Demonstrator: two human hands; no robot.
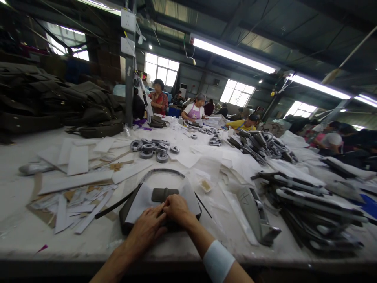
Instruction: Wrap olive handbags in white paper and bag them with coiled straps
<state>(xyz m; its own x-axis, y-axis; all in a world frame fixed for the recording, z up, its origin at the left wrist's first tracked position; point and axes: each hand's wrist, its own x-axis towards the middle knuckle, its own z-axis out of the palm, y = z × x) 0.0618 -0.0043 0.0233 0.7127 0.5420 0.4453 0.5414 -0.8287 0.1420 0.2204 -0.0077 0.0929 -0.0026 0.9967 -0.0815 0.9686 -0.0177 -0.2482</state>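
Both my hands rest together on a dark grey bag panel (129, 210) lying flat near the table's front edge. A white paper sheet (141, 198) covers its middle, and a small grey tab piece (161, 192) sits on that sheet. My left hand (150, 226) lies flat with fingers stretched toward the tab. My right hand (176, 208) has its fingers curled and pressed on the tab's near edge. A thin dark strap (165, 171) loops behind the panel. A white band wraps my right wrist (218, 259).
Rolls of tape (154, 149) sit mid-table. White paper strips (73, 184) and cardboard scraps lie at the left. Stacked dark bag pieces (309, 204) fill the right, dark folded bags (59, 106) the far left. Several people (194, 110) work at the far end.
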